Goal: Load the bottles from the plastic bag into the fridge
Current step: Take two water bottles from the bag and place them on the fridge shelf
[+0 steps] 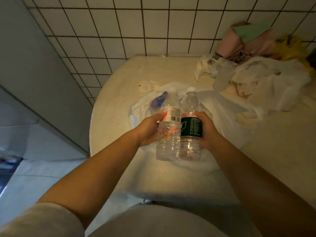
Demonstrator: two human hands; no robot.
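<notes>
I hold two clear plastic bottles side by side above a white plastic bag (222, 108) that lies spread on the beige counter. My left hand (147, 130) grips the bottle with the red and white label (169, 124) from its left side. My right hand (207, 129) grips the bottle with the dark green label (189, 127) from its right side. Both bottles have white caps and point away from me, touching each other. A blue-labelled item (158, 100) pokes out of the bag behind the left bottle.
The counter (112, 127) has a rounded left edge against a tiled wall (119, 31). Crumpled white bags (266, 86), a clear cup (222, 77), a white labelled package (213, 64), pink and green cloth (248, 38) and something yellow (289, 48) crowd the back right. A grey-white panel (34, 82) stands at left.
</notes>
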